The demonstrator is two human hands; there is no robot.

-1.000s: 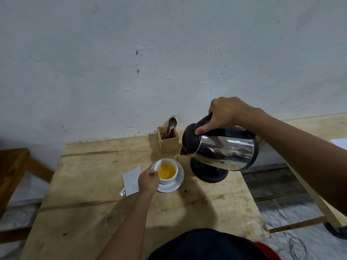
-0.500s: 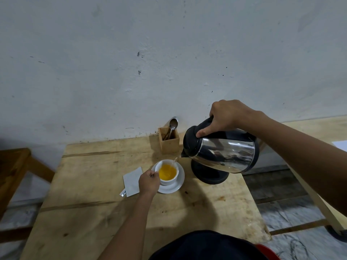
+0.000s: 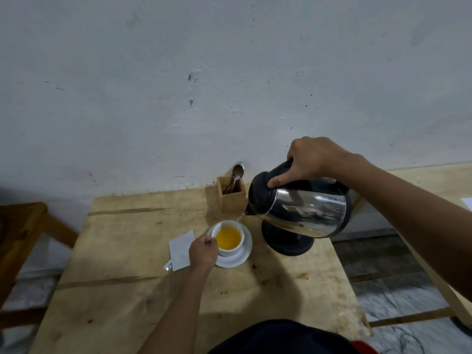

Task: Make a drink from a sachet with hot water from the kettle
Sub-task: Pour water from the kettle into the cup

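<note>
Just right of the frame's centre, a kettle [image 3: 301,208] of polished, mirror-bright steel with a rounded body and a matte black lid and handle is tilted, spout down to the left. The right hand [image 3: 311,159] comes in from the right edge and grasps the black handle from above, fingers wrapped round it and the thumb laid along the lid. A thin, clear stream of water [image 3: 239,218] runs from the spout to the far rim of a small, round, glossy white cup [image 3: 228,251] below and left of the kettle. The cup holds an opaque orange drink [image 3: 228,238] and stands on a round white saucer [image 3: 242,258].

The left hand [image 3: 203,252] reaches up from the lower middle and is curled against the cup's left side, thumb and forefinger pinching at the cup there; the cup's handle is hidden by the fingers. Just left of this hand a flat, rectangular, pale sachet [image 3: 180,247] lies on the table, with a small silvery scrap [image 3: 167,265] at its lower corner.

Beneath the tilted kettle sits its round black base [image 3: 288,245]. Above the cup, against the rough whitish wall [image 3: 178,85], a square wooden holder [image 3: 231,198] contains a metal spoon [image 3: 238,172], bowl upward. The table [image 3: 127,251] is pale, unfinished wood with dark grain streaks and stains.
</note>
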